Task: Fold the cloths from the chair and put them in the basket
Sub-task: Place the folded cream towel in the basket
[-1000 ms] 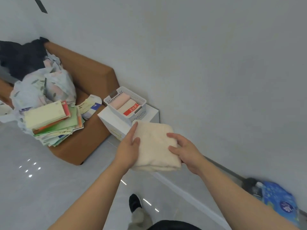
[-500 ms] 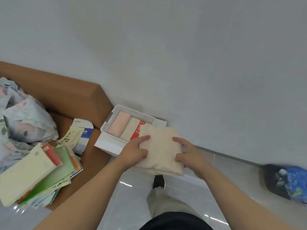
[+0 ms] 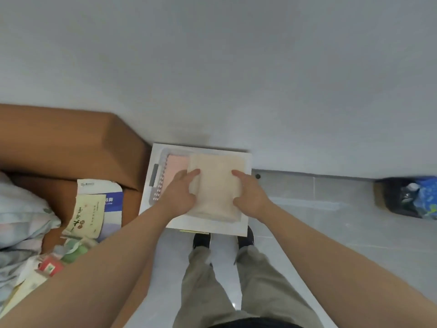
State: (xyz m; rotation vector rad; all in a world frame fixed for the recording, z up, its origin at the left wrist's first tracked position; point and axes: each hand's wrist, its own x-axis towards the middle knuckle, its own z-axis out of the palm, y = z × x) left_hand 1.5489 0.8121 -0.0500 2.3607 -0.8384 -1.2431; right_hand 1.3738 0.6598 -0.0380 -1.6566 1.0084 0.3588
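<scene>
Two hands, one folded cloth: how far along is the job? (DESK)

I see the left hand (image 3: 179,192) and the right hand (image 3: 250,195) gripping the cream cloth (image 3: 216,185) by its opposite long edges, fingers (image 3: 192,172) curled onto its top face. They hold it directly over the white basket (image 3: 157,183), which sits on a white box (image 3: 246,162) just beside the brown chair (image 3: 71,143). (OPERATOR)

Is it in? (DESK)

I cannot tell whether it rests inside or hangs just above the rim. It covers the basket's right part. A pink cloth (image 3: 176,164) lies folded in the left part, so by my reading at least one piece is done and this one is at the point of being set down. (OPERATOR)

And what is left? (DESK)

Letting go of this one and seating it flat. On the chair, at the picture's left edge, a rumpled floral bundle (image 3: 21,209) lies beside a heap of booklets (image 3: 89,209). I judge more folding may wait there, though I cannot say how many cloths it holds. (OPERATOR)
</scene>
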